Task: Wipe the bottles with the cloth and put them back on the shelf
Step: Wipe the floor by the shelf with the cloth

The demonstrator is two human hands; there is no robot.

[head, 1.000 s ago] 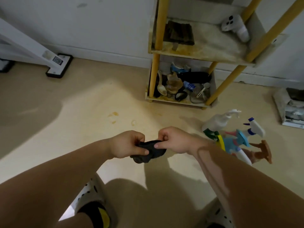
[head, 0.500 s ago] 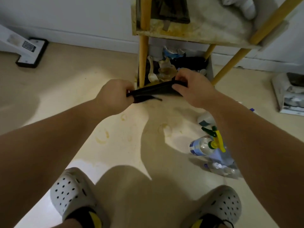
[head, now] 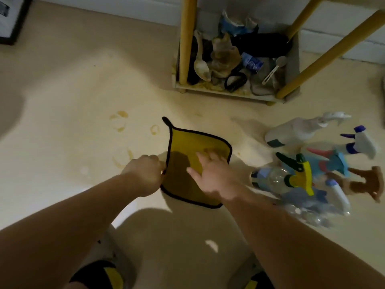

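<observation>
Left hand (head: 145,174): fingers curled in, pinching the left edge of the yellow cloth (head: 187,142) about midway along that side. Right hand (head: 210,178): palm down, fingers straight and spread, pressing flat on the cloth's near-right part. Its fingertips are motion-blurred. The two hands are close together with the cloth between them.

The yellow cloth is soft, matte and roughly square, with rounded corners, a black stitched border and a small black loop at its far-left corner. It is spread out and appears to lie on the pale cream floor (head: 62,122), mid-scene.

To the right of the cloth is a cluster of plastic spray bottles on the floor, overlapping so that no count is possible. A white spray bottle (head: 291,132) lies on its side at the far end. A clear bottle with a yellow-and-green trigger (head: 270,180) is nearest the cloth. Others behind show blue, pink and brown trigger heads.

At the far side stands a shelf unit with round yellow posts (head: 185,38). Its grimy bottom tier is crowded, with a pale spoon (head: 201,67) among dark, indistinct items. Brown ring stains (head: 119,120) mark the floor left of the cloth.
</observation>
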